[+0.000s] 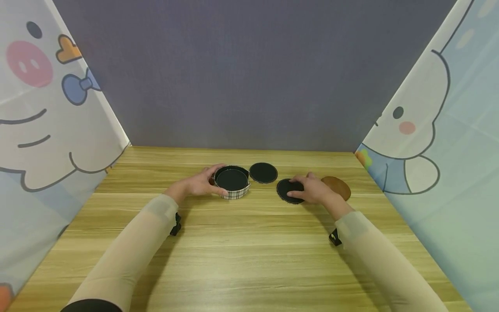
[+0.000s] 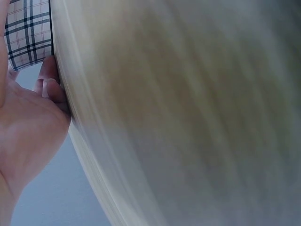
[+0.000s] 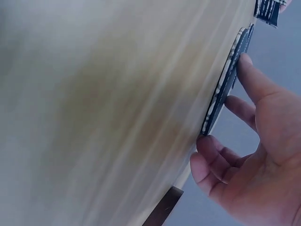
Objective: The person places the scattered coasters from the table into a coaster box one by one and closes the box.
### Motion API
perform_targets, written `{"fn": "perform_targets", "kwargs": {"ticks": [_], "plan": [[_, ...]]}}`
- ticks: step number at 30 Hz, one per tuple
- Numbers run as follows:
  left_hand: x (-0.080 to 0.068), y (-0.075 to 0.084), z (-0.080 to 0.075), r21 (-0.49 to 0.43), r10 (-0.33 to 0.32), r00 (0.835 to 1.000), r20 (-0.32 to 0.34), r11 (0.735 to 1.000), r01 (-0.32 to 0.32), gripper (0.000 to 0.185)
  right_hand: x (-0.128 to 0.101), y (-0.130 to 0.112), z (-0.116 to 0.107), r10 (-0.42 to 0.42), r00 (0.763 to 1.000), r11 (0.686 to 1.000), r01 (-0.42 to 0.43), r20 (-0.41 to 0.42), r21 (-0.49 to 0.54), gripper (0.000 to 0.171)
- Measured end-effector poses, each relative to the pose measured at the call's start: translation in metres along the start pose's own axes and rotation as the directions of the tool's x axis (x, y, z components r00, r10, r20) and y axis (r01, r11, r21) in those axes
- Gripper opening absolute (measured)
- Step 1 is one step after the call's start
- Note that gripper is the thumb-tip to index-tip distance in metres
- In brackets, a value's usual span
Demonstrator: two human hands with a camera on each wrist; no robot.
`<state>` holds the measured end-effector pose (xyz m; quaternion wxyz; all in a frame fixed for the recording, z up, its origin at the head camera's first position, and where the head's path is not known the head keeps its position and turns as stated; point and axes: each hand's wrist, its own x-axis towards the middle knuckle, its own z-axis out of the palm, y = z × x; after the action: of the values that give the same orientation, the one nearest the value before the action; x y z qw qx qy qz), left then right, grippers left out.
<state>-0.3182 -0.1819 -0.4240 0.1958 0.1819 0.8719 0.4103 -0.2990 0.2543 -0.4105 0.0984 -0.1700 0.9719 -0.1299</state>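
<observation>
I have the black coaster at four o'clock from the centre of my head view, low over or on the table; I can't tell whether its whole underside touches the wood. The right hand grasps it, thumb on the upper face, the other fingers bent at the face and rim. That hand reaches toward ten o'clock, wrist low, back of the hand up.

At nine o'clock from the coaster sits the plaid box, round, upright and black inside. I see the left hand clasping it, thumb along the near wall, fingers round the far side, pointing toward two o'clock.

A second black coaster lies flat at ten o'clock from the first, just beside the box. At three o'clock, partly behind the right hand, is a brown disc.

Both forearms, in pale sleeves, come in from seven and five o'clock. A grey panel stands at twelve, with cartoon curtains on both sides.
</observation>
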Motion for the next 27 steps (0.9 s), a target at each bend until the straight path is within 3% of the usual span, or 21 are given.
{"fn": "perform_targets", "kwargs": {"ticks": [4,8,15,27], "plan": [[0.0001,-0.0005,0.0001,0.001,-0.002,1.0,0.0,1.0,0.002,0.119,-0.0008,0.0,0.0034,-0.027,0.999,1.0,0.027,-0.021,0.01,0.061],[-0.0001,-0.0002,0.0007,0.008,0.004,1.0,-0.003,1.0,-0.004,0.12,-0.0016,-0.0011,0.0033,-0.109,0.994,0.994,0.109,0.002,0.023,0.059],[0.0002,-0.0005,0.0011,0.009,0.009,1.0,-0.007,1.0,-0.009,0.12,-0.0055,0.0044,-0.0007,-0.129,0.988,0.991,0.126,0.09,0.036,0.081],[0.0019,-0.0017,0.0001,0.012,0.017,1.0,0.002,1.0,-0.017,0.12,-0.0038,0.0087,0.0023,-0.157,0.987,0.987,0.156,0.027,0.041,0.079]]}}
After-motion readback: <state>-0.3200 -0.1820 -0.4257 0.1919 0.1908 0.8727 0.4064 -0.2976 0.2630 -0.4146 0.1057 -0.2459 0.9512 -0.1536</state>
